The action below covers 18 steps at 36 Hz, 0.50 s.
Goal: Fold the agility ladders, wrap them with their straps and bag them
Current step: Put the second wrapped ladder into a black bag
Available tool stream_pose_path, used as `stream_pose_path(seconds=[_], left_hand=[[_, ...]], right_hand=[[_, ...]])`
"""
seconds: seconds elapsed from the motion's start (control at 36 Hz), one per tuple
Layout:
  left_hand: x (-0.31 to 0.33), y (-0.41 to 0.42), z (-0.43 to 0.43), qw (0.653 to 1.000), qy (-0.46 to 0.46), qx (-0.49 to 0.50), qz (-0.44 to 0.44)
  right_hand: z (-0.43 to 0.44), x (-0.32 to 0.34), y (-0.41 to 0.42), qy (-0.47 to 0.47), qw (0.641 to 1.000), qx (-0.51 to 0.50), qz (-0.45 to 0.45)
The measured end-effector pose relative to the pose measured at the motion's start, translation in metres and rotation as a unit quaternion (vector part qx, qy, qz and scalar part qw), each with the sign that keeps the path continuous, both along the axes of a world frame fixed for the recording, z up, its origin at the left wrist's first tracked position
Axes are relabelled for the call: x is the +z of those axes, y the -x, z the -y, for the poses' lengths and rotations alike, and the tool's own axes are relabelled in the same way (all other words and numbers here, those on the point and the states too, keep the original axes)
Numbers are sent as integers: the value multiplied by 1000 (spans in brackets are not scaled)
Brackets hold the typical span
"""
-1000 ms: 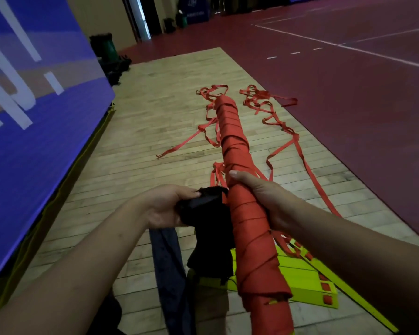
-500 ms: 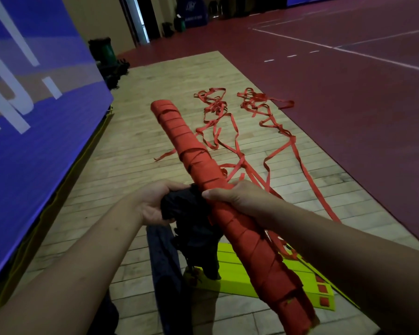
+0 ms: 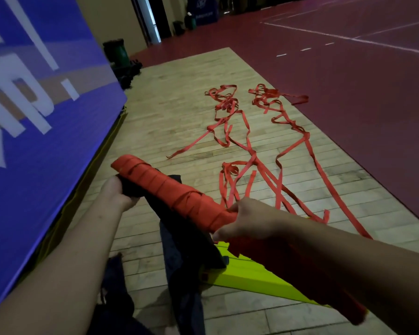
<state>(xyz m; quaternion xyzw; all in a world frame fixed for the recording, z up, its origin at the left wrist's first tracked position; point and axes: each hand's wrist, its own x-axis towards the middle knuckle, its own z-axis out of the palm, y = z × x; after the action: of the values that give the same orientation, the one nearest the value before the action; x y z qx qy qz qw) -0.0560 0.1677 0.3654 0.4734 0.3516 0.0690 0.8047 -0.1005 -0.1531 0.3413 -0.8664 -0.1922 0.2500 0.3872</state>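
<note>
While the right hand (image 3: 249, 221) is clenching the strap-wrapped ladder bundle (image 3: 169, 189) mid-length, its long axis is pointing up-left, tip lying at the black bag (image 3: 179, 238) being pinched by the left hand (image 3: 116, 194).

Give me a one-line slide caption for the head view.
Right hand grips the strap-wrapped ladder bundle; left hand holds the black bag at its far end; loose red straps lie beyond.

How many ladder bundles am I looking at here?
2. One red-wrapped bundle in the right hand, its tip at the black bag; one stack of yellow rungs on the floor, straps loose. More may be hidden.
</note>
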Motion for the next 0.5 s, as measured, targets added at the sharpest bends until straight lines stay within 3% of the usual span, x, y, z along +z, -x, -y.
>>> stream_pose_path(seconds=[0.22,0.31,0.36,0.5], left_hand=[[-18,-4,-36,994,-79,67,12],[-15,-4,-24,979,-201,21,1],[-15,-2,-15,933,-357,-28,-25],[-14,5,-5,741,-654,-141,-61]], right_hand=[[0,-5,0,58,998,26,-2],[-1,-3,2,78,996,32,3],[-1,-3,4,83,996,33,-2],[2,0,7,82,996,31,-29]])
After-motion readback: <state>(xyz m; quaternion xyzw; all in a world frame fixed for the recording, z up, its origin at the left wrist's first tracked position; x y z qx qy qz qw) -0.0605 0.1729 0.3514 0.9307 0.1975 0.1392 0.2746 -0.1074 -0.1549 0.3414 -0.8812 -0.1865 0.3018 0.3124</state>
